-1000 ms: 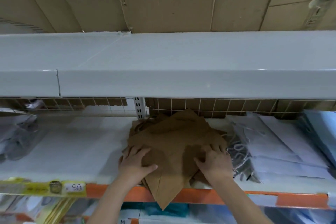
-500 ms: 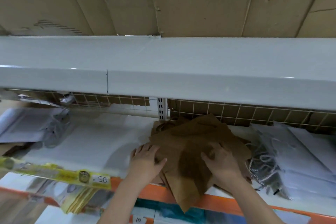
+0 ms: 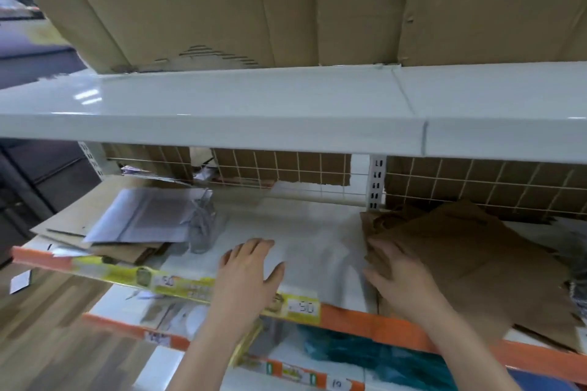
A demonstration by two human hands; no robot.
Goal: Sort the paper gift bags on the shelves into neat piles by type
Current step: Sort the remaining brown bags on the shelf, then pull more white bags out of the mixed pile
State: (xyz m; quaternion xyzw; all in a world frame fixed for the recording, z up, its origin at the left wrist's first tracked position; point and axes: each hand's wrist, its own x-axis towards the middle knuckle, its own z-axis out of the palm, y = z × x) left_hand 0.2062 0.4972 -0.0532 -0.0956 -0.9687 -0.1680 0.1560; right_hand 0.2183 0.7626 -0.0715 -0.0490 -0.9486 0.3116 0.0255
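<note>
A loose pile of brown paper gift bags [image 3: 470, 260] lies on the white shelf [image 3: 305, 232] at the right, some hanging over the front edge. My right hand [image 3: 403, 279] rests on the pile's left edge with fingers spread and straight. My left hand [image 3: 251, 273] hovers flat over the bare white shelf to the left of the pile, holding nothing. Further left, grey-white gift bags [image 3: 149, 216] with cord handles lie on flattened brown bags [image 3: 127, 252].
An upper white shelf [image 3: 254, 117] overhangs, with cardboard boxes [image 3: 222, 3] on it. A wire grid [image 3: 286, 168] backs the shelf. The orange front rail [image 3: 381, 324] carries yellow price labels. A lower shelf holds teal bags [image 3: 365, 355]. Wood floor at lower left.
The view has swung left. My left hand has left the brown pile and moved left over the bare shelf. My right hand shifted to the pile's left edge.
</note>
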